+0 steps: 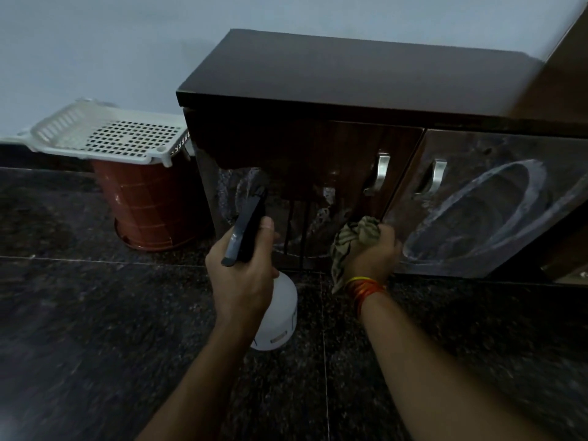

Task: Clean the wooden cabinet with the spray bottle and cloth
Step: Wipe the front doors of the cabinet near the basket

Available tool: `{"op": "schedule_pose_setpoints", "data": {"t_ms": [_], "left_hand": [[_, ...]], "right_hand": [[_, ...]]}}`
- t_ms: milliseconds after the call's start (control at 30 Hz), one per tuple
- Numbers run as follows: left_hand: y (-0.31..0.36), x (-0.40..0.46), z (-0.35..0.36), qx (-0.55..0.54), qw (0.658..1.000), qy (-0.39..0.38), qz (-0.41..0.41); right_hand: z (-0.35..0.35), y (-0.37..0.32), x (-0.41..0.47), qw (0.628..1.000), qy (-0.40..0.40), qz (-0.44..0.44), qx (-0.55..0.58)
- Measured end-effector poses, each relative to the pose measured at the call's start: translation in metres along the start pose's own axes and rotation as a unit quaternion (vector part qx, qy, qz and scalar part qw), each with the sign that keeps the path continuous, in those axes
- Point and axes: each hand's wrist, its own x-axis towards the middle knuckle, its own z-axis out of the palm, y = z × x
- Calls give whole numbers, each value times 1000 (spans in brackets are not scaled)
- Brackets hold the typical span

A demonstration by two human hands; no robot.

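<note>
While my left hand [241, 275] grips the spray bottle [276, 313] with its dark nozzle pointed up and away at the left door [305, 173], my right hand [372, 253] is the nearer one to the wet patch, its fingers [386, 232] closed around a bunched cloth [353, 240]. The cloth sits against the lower right corner of that door, just beside the seam with the right door [496, 198]. From the cloth, the streaked area lies to the left and slightly up; drip lines run straight down the panel, so I judge the wipe should sweep leftward across them, then upward toward the handle [380, 173].

The bottle's long axis tilts from the white body low near the floor [95, 345] to the trigger head higher up, close to the door but, as far as I can tell, not touching it.

The cabinet [350, 78] is dark, glossy wood with a bare top; the right door carries a dried, whitish oval smear, not yet cleaned by the look of it. The floor is dark speckled stone. Left of the cabinet, a red bucket [146, 205] stands with a white basket [105, 135] resting on top, well clear of my reach. The wall behind is plain and pale.
</note>
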Motion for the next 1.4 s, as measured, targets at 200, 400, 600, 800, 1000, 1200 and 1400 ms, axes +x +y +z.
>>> {"op": "schedule_pose_setpoints", "data": {"t_ms": [200,400,600,800,1000,1200,1400], "left_hand": [[-4,4,-1,0,1000,8,-3],[-8,3,-6,3,1000,3,-11],[-20,7,-12,33,999,26,-24],[-19,25,-10,62,998,-10,14],[-35,34,-15,45,998,-22,30],[-42,30,-30,-3,999,-14,36],[-39,36,-39,0,999,14,46]], "right_hand": [[5,-47,-13,961,190,-101,172],[14,-3,-13,989,110,-42,86],[17,-35,-20,981,130,-92,113],[18,-45,-33,950,141,-251,119],[42,-9,-16,857,129,-470,-168],[31,17,25,740,119,-569,-338],[62,-18,28,639,139,-702,-282]]}}
